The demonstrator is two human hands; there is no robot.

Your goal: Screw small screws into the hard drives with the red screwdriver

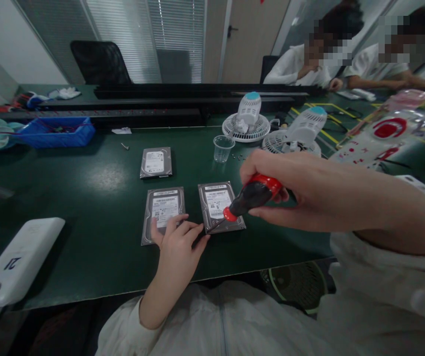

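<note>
My right hand [286, 185] is wrapped round the red and black handle of a screwdriver [251, 195], which slants down to the left. Its tip meets the near left corner of a hard drive [217, 200] lying label up on the table. Beside that corner is my left hand [178, 247], with its fingers apart and its index finger and thumb close to the screwdriver tip. Whether those fingertips press on the drive I cannot tell. Partly under the left fingers lies a second hard drive [163, 202]. A third hard drive [156, 162] rests farther back.
Behind the drives stands a clear plastic cup [223, 149], with small screws [239, 157] near it. White fan parts [247, 126] and a patterned bottle [386, 131] are at right. A blue tray [56, 132] and a white power bank [19, 262] sit left. Two people sit across the table.
</note>
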